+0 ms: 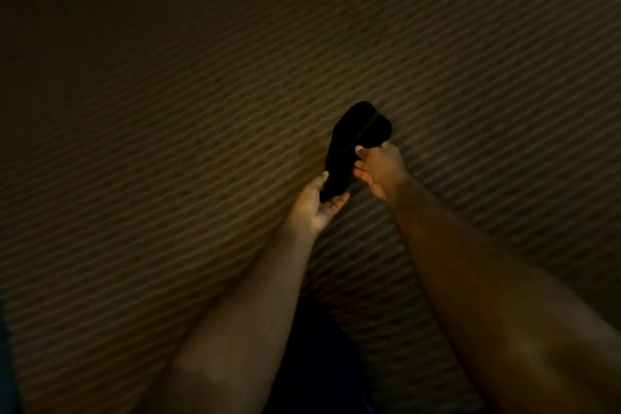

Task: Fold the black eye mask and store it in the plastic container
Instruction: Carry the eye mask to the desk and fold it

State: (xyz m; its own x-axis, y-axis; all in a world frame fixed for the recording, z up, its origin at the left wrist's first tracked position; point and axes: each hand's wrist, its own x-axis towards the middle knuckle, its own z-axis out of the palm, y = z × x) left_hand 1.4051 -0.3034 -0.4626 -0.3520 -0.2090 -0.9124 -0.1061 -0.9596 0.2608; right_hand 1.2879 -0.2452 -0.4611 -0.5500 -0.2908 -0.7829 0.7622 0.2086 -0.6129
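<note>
Dim room, striped brown bedcover (168,144) fills the whole view, blurry. Nearest me, both bare forearms reach forward over it. My left hand (314,203) is palm up, thumb and fingertips pinched on the lower end of the black eye mask (353,141). My right hand (381,170) is a bit further out, fingers curled and clamped on the mask's middle right edge, near what looks like the strap line. Mask is held in the air between the two hands, above the cover, upper lobe sticking up past my right hand. I judge it light, soft, floppy cloth: it will droop wherever unsupported, not fragile, not slippery. Best hold is at the two ends, pinching edges, then bring them together. No plastic container in view.
</note>
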